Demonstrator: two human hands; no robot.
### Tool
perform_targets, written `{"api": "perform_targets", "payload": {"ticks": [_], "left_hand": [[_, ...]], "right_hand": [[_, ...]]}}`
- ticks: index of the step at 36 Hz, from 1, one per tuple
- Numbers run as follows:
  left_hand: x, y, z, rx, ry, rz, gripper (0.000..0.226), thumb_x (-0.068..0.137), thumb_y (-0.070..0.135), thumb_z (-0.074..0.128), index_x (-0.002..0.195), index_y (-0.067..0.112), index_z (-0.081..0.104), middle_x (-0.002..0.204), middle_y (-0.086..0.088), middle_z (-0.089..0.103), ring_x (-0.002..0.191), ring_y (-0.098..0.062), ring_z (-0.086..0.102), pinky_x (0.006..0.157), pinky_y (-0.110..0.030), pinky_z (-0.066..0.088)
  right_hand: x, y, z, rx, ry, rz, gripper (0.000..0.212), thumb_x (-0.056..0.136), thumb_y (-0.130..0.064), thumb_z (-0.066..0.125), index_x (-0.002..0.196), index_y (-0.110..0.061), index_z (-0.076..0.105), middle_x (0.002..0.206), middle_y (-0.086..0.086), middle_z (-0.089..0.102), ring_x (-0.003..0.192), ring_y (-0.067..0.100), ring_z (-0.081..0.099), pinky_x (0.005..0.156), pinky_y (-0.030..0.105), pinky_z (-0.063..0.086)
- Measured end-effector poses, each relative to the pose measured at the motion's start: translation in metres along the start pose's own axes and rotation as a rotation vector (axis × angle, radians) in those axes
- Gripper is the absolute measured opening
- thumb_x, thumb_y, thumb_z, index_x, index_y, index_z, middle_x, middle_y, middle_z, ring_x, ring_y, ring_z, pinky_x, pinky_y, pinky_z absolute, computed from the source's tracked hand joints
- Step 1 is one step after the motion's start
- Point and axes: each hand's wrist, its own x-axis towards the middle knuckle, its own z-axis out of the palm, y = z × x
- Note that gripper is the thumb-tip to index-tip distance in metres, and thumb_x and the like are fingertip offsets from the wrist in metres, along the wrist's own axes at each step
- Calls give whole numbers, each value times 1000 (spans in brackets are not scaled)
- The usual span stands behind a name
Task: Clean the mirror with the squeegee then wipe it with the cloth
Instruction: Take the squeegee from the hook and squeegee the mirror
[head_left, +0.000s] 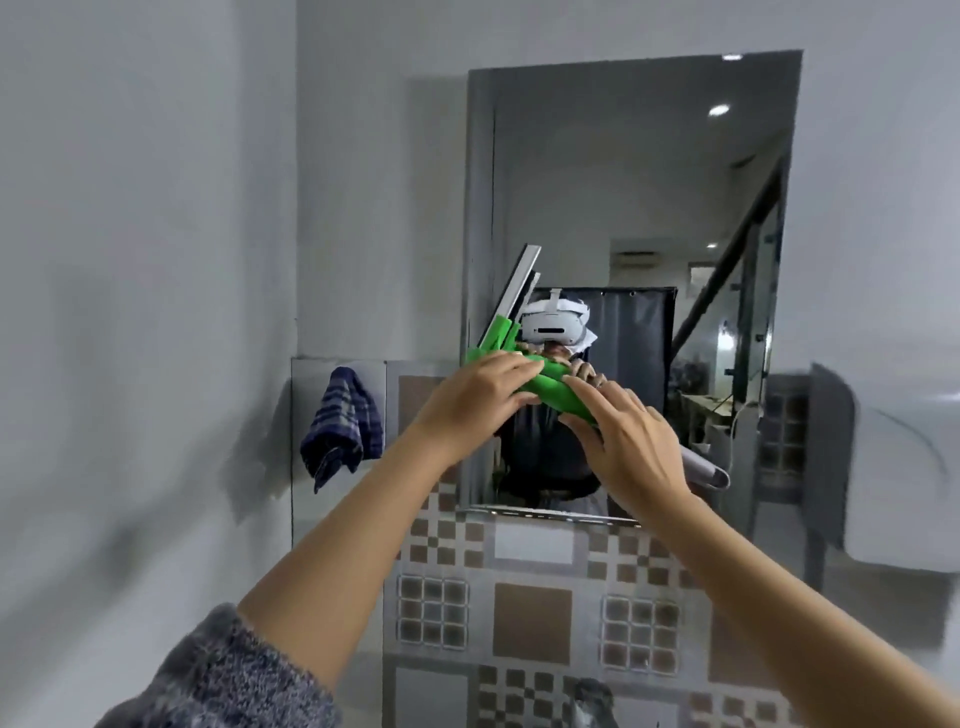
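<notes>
Left fingers (524, 370): I'm curling them over the green squeegee (550, 387) body, thumb tucking underneath, so my left hand (475, 402) is clamping it.
Right fingers (597, 397): I'm laying them together along the handle just beside my left fingertips, thumb underneath; my right hand (631, 447) is gripping too, though how firmly I cannot tell.
Blade (514, 291): it's pointing up and away from my left fingers, tilting, lying near the left edge of the mirror (634, 182); whether the rubber is touching glass I cannot tell.
Grey pole (706, 470): it's poking out below my right hand.
Cloth (340, 426): it's hanging on the wall well left of my left hand, untouched.
Risk, blade angle: I'm judging that a tilted blade could be skipping and leaving streaks.
Risk, grip: both hands are crowding one short stretch, so the head could be twisting or slipping as I'm pressing.
Risk, edge: starting this close to the frame could be catching the blade's corner.
</notes>
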Motion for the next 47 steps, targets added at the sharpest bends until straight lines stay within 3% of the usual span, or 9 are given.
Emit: {"api": "perform_targets", "payload": {"ticks": [4, 9, 14, 19, 23, 29, 34, 39, 47], "left_hand": [[42, -12, 2, -16, 139, -111, 37, 89, 2, 53, 126, -2, 49, 133, -20, 50, 125, -32, 46, 102, -49, 40], [76, -36, -11, -147, 398, -431, 47, 99, 24, 36, 141, 5, 27, 149, -11, 28, 139, -18, 21, 112, -24, 14], [59, -54, 11, -206, 625, -701, 56, 97, 42, 30, 140, 6, 27, 145, -15, 32, 135, -23, 29, 111, -35, 26], [30, -53, 55, -240, 517, -817, 53, 97, 36, 36, 140, 7, 26, 145, -15, 31, 132, -24, 33, 107, -36, 34], [26, -47, 86, -301, 432, -753, 71, 92, 56, 22, 138, 3, 33, 140, -19, 38, 129, -29, 38, 105, -47, 38], [28, -58, 105, -177, 266, -581, 68, 93, 54, 19, 147, 15, 8, 154, 0, 3, 142, -11, 5, 109, -6, 2], [27, -74, 113, -85, 194, -553, 76, 90, 62, 14, 147, 14, 0, 156, -2, -4, 141, -7, -9, 115, -22, 10], [26, -77, 112, -36, 143, -541, 79, 89, 61, 19, 146, 10, -1, 156, -5, -8, 142, -9, -11, 109, -8, -6], [28, -74, 111, -16, 120, -532, 85, 87, 52, 34, 144, 7, -9, 153, -4, -21, 139, -9, -20, 103, -2, -12]], "right_hand": [[44, 20, -10, -28, 48, 31, 39, 93, -35, 50, 129, -21, 49, 99, 4, 60, 90, 25, 57, 67, 35, 41], [110, 46, -20, -117, 76, -3, 32, 93, -37, 47, 123, -28, 46, 92, -1, 56, 86, 22, 55, 64, 31, 37], [171, 57, -38, -162, 51, -49, 33, 95, -36, 41, 125, -25, 46, 103, 3, 58, 99, 25, 53, 74, 35, 37], [219, 60, -45, -178, 34, -73, 33, 97, -38, 37, 126, -26, 47, 111, 4, 59, 106, 25, 52, 81, 36, 36], [244, 59, -46, -173, 28, -107, 35, 97, -39, 37, 129, -28, 45, 115, 3, 59, 110, 25, 51, 85, 37, 37], [268, 55, -40, -159, 21, -179, 34, 97, -38, 37, 128, -26, 47, 112, 4, 59, 109, 24, 51, 85, 38, 38], [278, 47, -31, -146, 25, -207, 37, 97, -37, 36, 131, -25, 45, 112, 6, 59, 110, 27, 51, 85, 37, 37], [284, 44, -30, -160, 28, -233, 36, 98, -36, 36, 130, -23, 45, 112, 7, 59, 109, 27, 51, 86, 38, 37], [287, 48, -35, -223, -4, -233, 37, 98, -37, 35, 132, -27, 43, 113, 6, 58, 111, 26, 50, 87, 38, 36]]}}
